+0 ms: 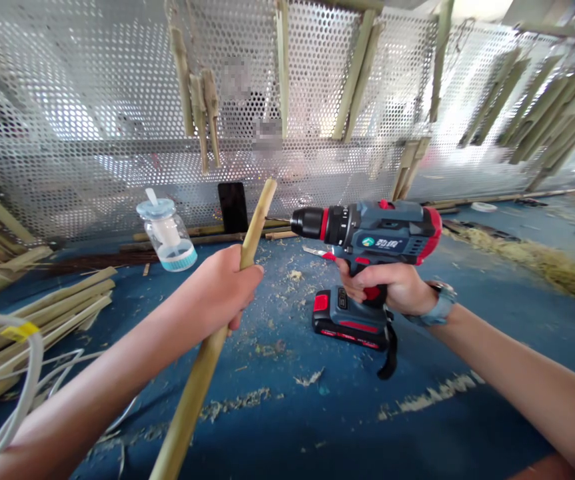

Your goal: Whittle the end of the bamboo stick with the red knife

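My left hand (224,283) is closed around a long bamboo stick (197,380), holding it tilted with its top end up near the middle of the view. My right hand (392,288) grips the handle of a blue and red cordless drill (377,230). The drill's chuck points left at the upper part of the stick, a short gap away. A watch sits on my right wrist.
A blue work surface (317,413) carries bamboo shavings. Split bamboo strips (42,307) and a white cable (27,380) lie at the left. A lidded jar (167,237) and a dark phone (232,207) stand before a perforated metal wall (92,133) with bamboo pieces hanging.
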Motion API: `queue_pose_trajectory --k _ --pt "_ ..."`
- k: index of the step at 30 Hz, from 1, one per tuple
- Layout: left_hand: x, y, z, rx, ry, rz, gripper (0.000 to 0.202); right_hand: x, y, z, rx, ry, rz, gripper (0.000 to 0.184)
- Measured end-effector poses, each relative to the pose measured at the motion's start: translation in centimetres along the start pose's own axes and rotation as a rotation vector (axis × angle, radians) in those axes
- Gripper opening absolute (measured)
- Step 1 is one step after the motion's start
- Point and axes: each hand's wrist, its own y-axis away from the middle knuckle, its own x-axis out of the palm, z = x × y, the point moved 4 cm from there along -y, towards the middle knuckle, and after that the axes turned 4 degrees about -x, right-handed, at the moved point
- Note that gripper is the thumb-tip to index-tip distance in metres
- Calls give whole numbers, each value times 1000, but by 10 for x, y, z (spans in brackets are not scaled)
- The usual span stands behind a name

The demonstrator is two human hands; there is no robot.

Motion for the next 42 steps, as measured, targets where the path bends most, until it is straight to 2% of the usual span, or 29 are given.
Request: queue_pose_trajectory --k 12,21,35,39,42 --pt "1 0 0 -10 51 8 32 -1 0 -1 3 -13 6 14" --pt "4 -11 4 33 93 -8 33 6 -1 5 -14 20 3 30" --pt "4 -20 10 98 155 42 35 8 -2 6 -48 86 25 26" --pt "4 -23 11 110 177 48 34 6 -3 6 -61 92 35 15" --pt "3 -23 10 104 191 43 33 6 -3 5 -65 78 17 15"
